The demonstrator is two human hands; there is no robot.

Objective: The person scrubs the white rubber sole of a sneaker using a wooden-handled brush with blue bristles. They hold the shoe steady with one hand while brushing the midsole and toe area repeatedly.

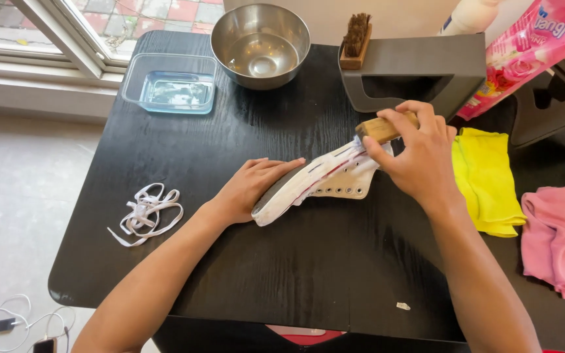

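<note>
A white canvas sneaker (315, 180), laces already out, is steadied by the flat-fingered left hand (253, 186) while a wooden brush (379, 128), gripped in the right hand (420, 157), is pressed to it.

Right hand (420, 153) covers most of the wooden brush (379, 128); its bristles are unseen. Pink packet (524, 46) and pink cloth (560, 242) are cut off by the frame edge.
</note>
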